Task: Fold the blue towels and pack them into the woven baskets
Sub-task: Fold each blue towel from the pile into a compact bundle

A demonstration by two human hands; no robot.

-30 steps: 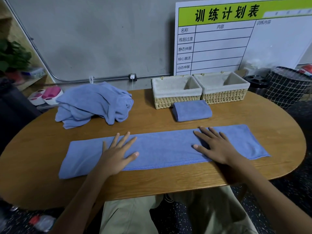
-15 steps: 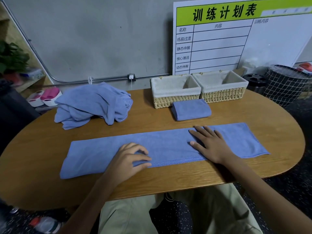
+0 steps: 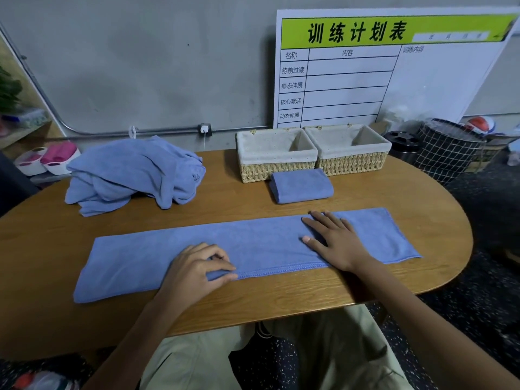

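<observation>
From the head camera, a long blue towel (image 3: 247, 249) lies flat across the wooden worktop (image 3: 439, 220), close to the near edge. It is folded into a narrow strip, so it looks ready for its next fold.

The left hand (image 3: 197, 270) has its fingers curled and pinches the near edge of the towel between thumb and fingers. I think it holds there so it can lift that part and fold it over. The right hand (image 3: 334, 240) lies flat on the towel with straight fingers. It seems to press the cloth down so it will not slide.

A small folded towel (image 3: 302, 185) sits just in front of the two baskets (image 3: 313, 161), touching or almost touching the left one. It is not packed yet. The baskets stand side by side at the back of the worktop, and no towel shows inside them.

A pile (image 3: 132, 175) of loose blue towels waits at the back left, well apart from the hands. Nothing stands between the long towel and the baskets but the folded towel.

A white board (image 3: 351, 68) leans on the wall behind the baskets. A black wire bin (image 3: 447, 147) stands off to the right, beside the worktop.
</observation>
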